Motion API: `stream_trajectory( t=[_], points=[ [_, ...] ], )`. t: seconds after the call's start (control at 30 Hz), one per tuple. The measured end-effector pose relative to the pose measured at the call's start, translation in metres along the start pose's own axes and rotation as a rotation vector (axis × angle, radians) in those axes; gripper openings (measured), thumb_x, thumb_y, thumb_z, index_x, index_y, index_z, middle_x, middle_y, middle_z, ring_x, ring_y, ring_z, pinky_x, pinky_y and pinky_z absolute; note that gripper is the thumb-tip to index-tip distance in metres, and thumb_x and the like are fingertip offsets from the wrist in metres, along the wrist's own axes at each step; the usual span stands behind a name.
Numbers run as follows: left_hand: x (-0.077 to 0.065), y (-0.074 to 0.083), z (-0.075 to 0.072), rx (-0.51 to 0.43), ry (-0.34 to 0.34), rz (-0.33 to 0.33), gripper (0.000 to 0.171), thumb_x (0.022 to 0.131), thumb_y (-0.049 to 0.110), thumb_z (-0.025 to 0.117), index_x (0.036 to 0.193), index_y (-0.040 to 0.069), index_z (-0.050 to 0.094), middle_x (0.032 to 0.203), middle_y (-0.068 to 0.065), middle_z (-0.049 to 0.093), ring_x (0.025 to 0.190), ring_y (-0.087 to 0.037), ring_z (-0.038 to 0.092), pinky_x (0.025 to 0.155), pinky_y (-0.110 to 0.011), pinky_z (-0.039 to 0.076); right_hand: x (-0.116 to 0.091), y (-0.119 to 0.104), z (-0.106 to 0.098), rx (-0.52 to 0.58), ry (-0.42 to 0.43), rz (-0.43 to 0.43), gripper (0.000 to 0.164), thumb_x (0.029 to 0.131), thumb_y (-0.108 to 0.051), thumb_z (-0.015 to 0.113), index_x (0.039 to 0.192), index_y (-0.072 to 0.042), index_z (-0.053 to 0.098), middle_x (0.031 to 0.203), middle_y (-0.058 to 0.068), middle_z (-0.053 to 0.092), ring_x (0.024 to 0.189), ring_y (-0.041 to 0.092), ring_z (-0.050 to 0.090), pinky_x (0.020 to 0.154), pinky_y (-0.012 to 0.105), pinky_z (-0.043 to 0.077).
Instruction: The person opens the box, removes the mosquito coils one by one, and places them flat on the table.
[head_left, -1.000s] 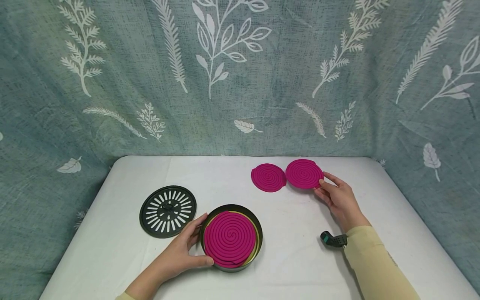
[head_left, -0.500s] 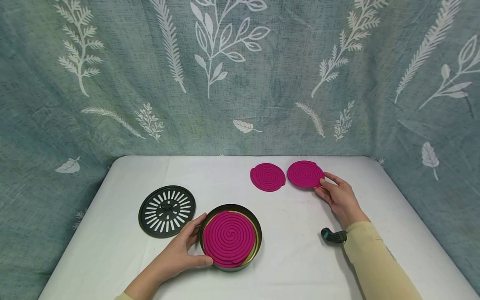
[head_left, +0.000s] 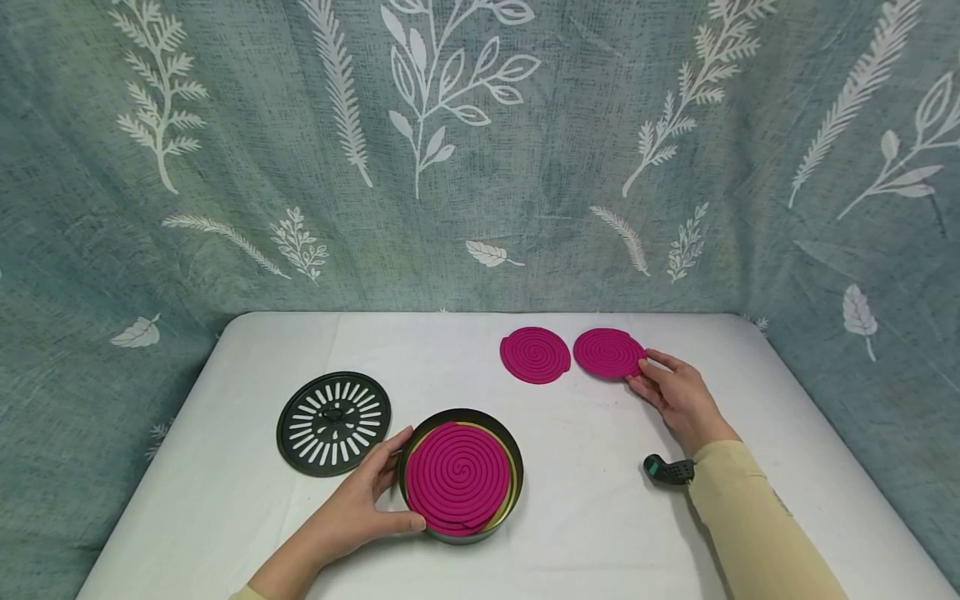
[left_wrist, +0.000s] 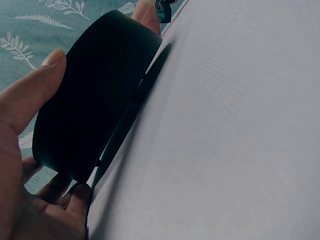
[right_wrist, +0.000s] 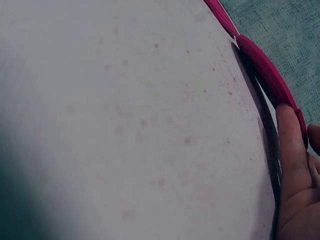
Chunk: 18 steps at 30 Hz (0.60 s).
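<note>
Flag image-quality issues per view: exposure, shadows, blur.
Head: evenly lit, fairly sharp, soft shadow beside the right sleeve on the tabletop; left wrist: dim, side of the round container nearly black, detail lost, faint ripple lines on the tabletop near the top; right wrist: dim, dark blur in the lower-left corner, shadow under the held pink disc.

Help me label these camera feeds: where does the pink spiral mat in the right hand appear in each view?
Head: right of centre; the pink spiral mat is pinched at its edge by the right hand.
Left wrist: not visible.
Right wrist: upper right; the mat is seen nearly edge-on, meeting the hand.
Shared landmark: the blue-green curtain, across the top in head, upper left in left wrist, upper right in right wrist.
</note>
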<state>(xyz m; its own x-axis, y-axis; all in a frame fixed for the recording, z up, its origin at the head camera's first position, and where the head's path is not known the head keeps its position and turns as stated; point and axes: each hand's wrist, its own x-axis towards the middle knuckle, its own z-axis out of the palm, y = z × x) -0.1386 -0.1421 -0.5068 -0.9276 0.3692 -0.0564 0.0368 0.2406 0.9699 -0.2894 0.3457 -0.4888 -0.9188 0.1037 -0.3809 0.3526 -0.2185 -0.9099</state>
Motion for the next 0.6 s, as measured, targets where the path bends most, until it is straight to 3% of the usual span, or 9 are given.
stream_trajectory(
  t=[0.37, 0.6],
  points=[
    [0.000, 0.000, 0.000, 0.001, 0.002, -0.008, 0.115, 0.063, 0.030, 0.095, 0.156, 0.021, 0.028, 0.158, 0.000, 0.027, 0.143, -0.022, 0.032, 0.117, -0.028, 0.027, -0.004, -0.001, -0.005, -0.039, -0.093, 0.019, 0.068, 0.103, -0.021, 0.054, 0.158, -0.004, 0.016, 0.120, 0.010, 0.057, 0.105, 0.017, 0.066, 0.101, 0.033, 0.051],
    [0.000, -0.002, 0.001, 0.003, 0.006, 0.006, 0.115, 0.063, 0.031, 0.095, 0.156, 0.022, 0.028, 0.158, -0.001, 0.027, 0.142, -0.023, 0.033, 0.117, -0.029, 0.028, -0.012, -0.005, -0.007, -0.060, -0.102, 0.028, 0.071, 0.104, -0.023, 0.053, 0.159, -0.006, 0.012, 0.127, 0.011, 0.054, 0.109, 0.017, 0.064, 0.102, 0.032, 0.050]
  ],
)
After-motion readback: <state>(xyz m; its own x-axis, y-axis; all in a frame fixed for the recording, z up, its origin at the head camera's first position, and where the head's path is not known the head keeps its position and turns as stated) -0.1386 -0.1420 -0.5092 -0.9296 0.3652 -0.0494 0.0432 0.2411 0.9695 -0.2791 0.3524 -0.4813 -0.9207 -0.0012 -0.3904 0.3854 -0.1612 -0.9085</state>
